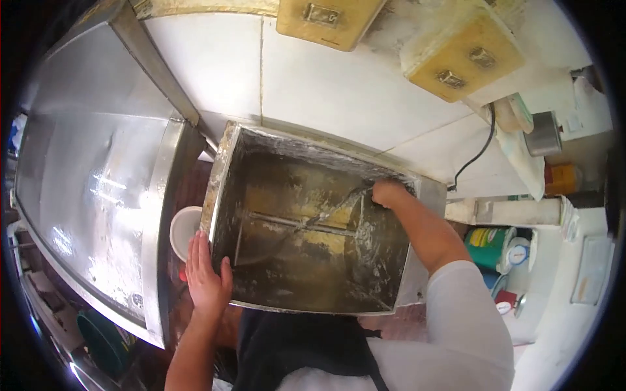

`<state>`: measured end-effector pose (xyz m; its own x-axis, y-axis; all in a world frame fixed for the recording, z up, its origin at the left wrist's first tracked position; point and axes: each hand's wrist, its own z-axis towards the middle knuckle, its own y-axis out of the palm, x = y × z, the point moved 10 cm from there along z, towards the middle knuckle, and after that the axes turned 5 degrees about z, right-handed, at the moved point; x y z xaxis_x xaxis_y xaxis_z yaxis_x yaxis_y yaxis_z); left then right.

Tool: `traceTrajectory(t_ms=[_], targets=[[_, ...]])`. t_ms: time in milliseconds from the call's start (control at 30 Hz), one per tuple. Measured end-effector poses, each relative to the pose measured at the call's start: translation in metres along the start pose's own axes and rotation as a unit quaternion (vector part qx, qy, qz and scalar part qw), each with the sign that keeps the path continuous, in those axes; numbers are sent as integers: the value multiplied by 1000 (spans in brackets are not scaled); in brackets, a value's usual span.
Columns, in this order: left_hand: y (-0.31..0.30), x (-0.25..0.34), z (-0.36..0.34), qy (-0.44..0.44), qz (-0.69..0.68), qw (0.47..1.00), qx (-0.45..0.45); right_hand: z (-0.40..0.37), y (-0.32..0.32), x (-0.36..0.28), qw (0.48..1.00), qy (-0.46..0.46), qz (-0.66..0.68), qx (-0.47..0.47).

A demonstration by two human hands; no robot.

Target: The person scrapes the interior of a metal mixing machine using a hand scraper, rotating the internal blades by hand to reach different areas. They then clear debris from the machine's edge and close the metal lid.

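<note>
A deep rectangular metal tub stands in front of me, its inner walls smeared with pale residue. Inside it, a metal bar runs across the middle, and a thin diagonal piece meets it. My right hand is closed in a fist inside the tub, by the back right inner wall. Whatever it grips is hidden by the fingers. My left hand rests at the tub's left front rim, fingers stretched out and touching the outer side, the thumb apart.
To the left stands a large stainless steel unit. A white bucket sits between it and the tub. Yellowed switch boxes are on the tiled wall behind. A black cable hangs at right, above a green container.
</note>
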<state>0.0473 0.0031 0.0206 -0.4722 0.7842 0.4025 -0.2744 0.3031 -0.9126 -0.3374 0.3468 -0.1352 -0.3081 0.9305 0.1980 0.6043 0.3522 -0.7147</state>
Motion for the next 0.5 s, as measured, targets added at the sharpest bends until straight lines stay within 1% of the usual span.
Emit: traceTrajectory(t_ms=[67,100,133,167,200,267,300,333,400,467,500], targets=[[-1,1,2,-5,2,1000,-6,-4,24,-5,983,-12,52,-176],[-1,1,3,-7,2,1000,-5,-3,39,-7,983,-13,51,-176],[-1,2,2,-7,1,1000,-11,5,49,-14,996,-49,19,-69],[-1,1,4,-7,2,1000,-15,9,43,-26,995,-86,-12,41],[-2,1,5,-6,5,1000,-14,7,40,-36,995,-88,-9,42],[-1,2,4,-11,10,1000,-23,-14,61,-40,987,-65,-81,-125],[0,1,3,-11,9,1000,-25,-28,52,-38,987,-65,-50,-137],[0,1,4,-8,7,1000,-20,-31,47,-28,987,-63,-52,-139],[1,1,4,-6,3,1000,-15,-30,4,-11,992,-84,-91,16],[2,-1,3,-11,9,1000,-15,-39,-19,-9,993,-92,-74,2],[2,-2,2,-12,6,1000,-14,-43,-25,-7,997,-65,-29,-20]])
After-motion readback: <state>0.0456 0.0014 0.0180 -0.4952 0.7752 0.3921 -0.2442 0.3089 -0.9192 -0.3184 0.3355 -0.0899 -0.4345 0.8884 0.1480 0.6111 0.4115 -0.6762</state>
